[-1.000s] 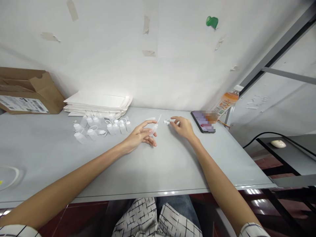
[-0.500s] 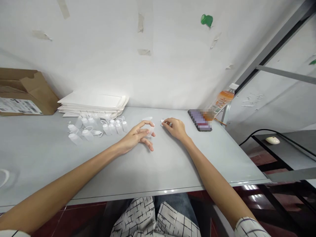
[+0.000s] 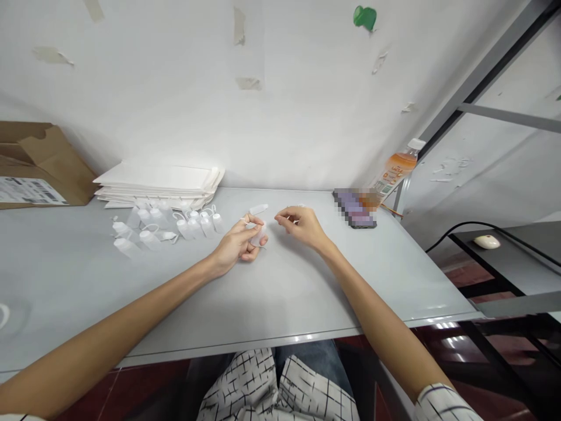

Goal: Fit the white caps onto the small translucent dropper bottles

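Observation:
My left hand is closed around a small translucent squeeze bottle, its upper end toward my right hand. Slightly apart from it, my right hand has thumb and forefinger pinched together; anything between the fingertips is too small to make out. A white elongated plastic piece lies on the table just beyond my left hand. Left of that hand stand several more small white-capped squeeze bottles, some with looped cap straps. A bit of white plastic shows behind my right hand, mostly hidden.
A stack of white envelopes lies against the wall, beside an open cardboard box. To the right are a phone and a bottle of orange drink. The grey table's front edge is near my lap.
My left fingers have curled in around the bottle. The right hand has moved slightly left, closer to it, and the white piece at its fingertips no longer shows clearly. The view has shifted slightly.

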A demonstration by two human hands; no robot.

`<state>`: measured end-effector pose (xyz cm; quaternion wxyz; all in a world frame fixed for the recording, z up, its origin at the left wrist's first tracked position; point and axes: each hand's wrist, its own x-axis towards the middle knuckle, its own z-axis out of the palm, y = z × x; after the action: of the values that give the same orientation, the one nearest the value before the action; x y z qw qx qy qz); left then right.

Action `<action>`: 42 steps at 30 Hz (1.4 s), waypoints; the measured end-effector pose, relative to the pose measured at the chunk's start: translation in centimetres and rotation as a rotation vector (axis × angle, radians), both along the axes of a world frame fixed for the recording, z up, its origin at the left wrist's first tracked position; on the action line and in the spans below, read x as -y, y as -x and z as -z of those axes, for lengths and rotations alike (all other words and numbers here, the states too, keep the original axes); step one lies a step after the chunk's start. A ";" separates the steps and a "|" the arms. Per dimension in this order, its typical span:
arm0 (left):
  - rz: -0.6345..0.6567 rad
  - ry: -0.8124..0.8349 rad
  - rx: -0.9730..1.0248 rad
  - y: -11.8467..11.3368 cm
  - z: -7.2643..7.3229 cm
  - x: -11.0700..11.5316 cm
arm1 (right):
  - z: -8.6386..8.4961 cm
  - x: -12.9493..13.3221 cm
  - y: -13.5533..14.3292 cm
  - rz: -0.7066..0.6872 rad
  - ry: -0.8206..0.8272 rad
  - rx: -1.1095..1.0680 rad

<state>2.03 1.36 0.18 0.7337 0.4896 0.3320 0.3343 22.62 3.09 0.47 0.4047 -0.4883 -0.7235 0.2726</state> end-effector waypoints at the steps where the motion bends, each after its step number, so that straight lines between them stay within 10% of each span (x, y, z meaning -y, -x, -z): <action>1: -0.014 -0.007 -0.005 0.0 0.0 0.0 | -0.2 0.3 0.3 -0.019 -0.031 0.071; 8: -0.138 -0.034 0.011 -0.3 0.3 -0.2 | -0.9 2.2 2.0 -0.298 0.185 0.289; 17: -0.161 -0.047 0.054 -0.3 0.3 -0.2 | -0.6 2.3 2.8 -0.242 0.096 0.389; 28: -0.060 0.020 -0.063 -0.3 -0.4 -0.1 | -0.4 1.9 2.1 -0.250 0.420 -0.167; 42: -0.156 -0.031 -0.095 -0.3 -0.1 0.0 | -1.8 1.9 1.6 -0.262 0.368 -0.428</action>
<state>2.34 1.36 0.30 0.6814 0.4887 0.3982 0.3719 20.98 1.22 2.29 0.4143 -0.3873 -0.6171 0.5455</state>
